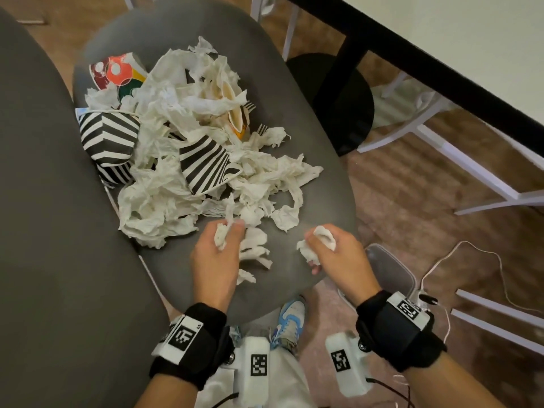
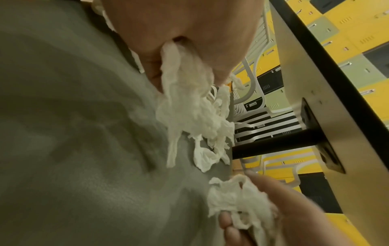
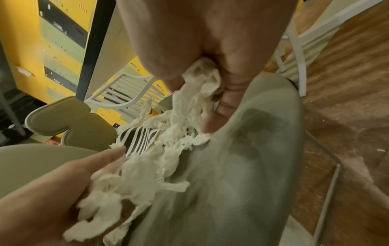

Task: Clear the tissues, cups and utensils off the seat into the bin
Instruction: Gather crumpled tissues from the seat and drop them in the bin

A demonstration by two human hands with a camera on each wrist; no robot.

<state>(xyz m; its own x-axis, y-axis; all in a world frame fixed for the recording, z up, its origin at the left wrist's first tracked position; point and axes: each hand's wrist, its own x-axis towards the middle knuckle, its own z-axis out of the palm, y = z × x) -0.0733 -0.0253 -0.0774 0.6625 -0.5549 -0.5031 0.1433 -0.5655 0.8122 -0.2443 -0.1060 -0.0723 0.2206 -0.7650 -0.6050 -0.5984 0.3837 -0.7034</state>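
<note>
In the lower middle of the head view, the left hand [image 1: 216, 254] grips a crumpled tissue [image 1: 221, 235] with curled fingers, above the near part of the grey seat [image 1: 321, 160]. The right hand [image 1: 335, 254], to its right, clutches another tissue wad [image 1: 319, 240]. The tissue heap [image 1: 206, 160], with striped cups [image 1: 109, 139], a spotted cup [image 1: 114, 73] and forks [image 1: 260, 129], fills the upper left of the seat. The bin [image 1: 391, 269] stands at lower right.

A brown wood floor [image 1: 412, 187] carries white-legged chairs [image 1: 459, 160] beside a black-edged table [image 1: 441, 54]; yellow lockers [image 2: 347, 33] stand behind.
</note>
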